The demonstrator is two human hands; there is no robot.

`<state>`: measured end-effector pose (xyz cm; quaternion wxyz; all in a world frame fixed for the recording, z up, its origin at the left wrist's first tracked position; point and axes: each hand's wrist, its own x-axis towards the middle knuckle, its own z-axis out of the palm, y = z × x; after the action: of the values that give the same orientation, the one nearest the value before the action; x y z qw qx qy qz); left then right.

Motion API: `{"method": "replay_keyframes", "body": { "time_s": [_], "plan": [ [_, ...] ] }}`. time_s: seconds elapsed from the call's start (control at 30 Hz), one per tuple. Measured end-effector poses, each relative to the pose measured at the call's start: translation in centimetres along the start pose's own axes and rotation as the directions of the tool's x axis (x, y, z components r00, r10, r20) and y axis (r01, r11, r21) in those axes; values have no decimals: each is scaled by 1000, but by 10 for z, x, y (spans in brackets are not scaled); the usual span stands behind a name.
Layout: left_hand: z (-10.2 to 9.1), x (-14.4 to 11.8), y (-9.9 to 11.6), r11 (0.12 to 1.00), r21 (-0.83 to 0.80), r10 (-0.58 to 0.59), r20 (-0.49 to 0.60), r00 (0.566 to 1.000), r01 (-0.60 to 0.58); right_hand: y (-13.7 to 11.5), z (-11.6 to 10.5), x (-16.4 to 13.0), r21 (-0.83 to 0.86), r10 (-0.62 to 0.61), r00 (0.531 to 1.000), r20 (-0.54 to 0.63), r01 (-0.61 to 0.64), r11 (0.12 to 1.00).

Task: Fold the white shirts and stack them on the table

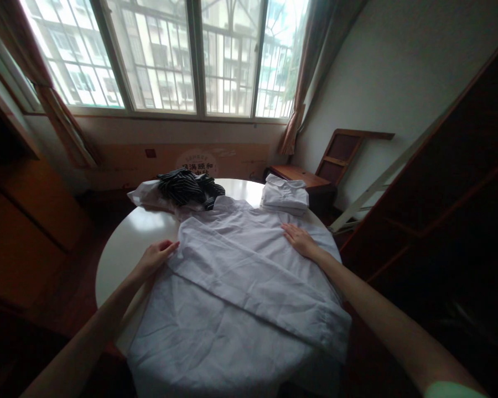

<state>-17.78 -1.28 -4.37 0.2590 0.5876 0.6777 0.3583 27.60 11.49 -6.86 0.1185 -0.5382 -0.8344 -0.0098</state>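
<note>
White shirt (240, 287) spread flat across the round counter (120, 243), filling centre and lower frame, a folded band running diagonally from middle left down to lower right. Left hand (155, 257) at that band's left end, fingers loosely curled on the edge. Right hand (299, 240) flat, fingers open, pressing the right side. Folded white stack (285, 194) and striped garment (188, 188) beyond.

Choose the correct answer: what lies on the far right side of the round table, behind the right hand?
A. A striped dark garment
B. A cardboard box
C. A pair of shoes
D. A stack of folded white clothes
D: a stack of folded white clothes sits just beyond the right hand, while the striped dark garment lies at the far left of the table.
</note>
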Motion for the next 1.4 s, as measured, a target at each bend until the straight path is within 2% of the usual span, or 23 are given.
{"method": "replay_keyframes", "body": {
  "time_s": [0.2,0.47,0.7,0.77,0.9,0.97,1.03,1.1,1.23,1.33,1.4],
  "plan": [
    [-3,-11,4,999,35,36,14,999,-37,0,1,0,-4,-6,1000,-21,6,1000],
    [-2,-14,0,997,-5,-82,-137,987,82,0,0,-1,8,-9,1000,-25,9,1000],
    [5,-12,1,961,261,-34,-202,979,87,0,-1,-2,8,-16,999,-38,16,1000],
    [7,-12,1,944,320,-15,-208,978,82,-1,-2,-4,13,-8,996,-88,9,1000],
    [9,-13,-2,928,369,27,-210,977,54,-8,-10,-9,39,7,963,-270,4,999],
    [9,-12,-5,933,357,42,-216,975,39,-13,-17,-15,96,22,932,-362,13,995],
    [8,-11,-7,944,329,50,-225,973,28,-19,-27,-25,181,69,914,-401,5,983],
    [7,-10,-10,953,303,51,-228,972,21,-26,-41,-40,258,125,930,-346,-34,966],
    [7,-9,-12,959,284,60,-213,975,3,-38,-72,-84,336,143,989,-21,-128,933],
    [7,-9,-12,958,288,59,-188,980,-2,-44,-85,-116,379,97,971,219,-177,908],
    [8,-9,-12,952,306,56,-170,984,-1,-47,-85,-131,387,80,945,317,-206,899]
  ]
}}
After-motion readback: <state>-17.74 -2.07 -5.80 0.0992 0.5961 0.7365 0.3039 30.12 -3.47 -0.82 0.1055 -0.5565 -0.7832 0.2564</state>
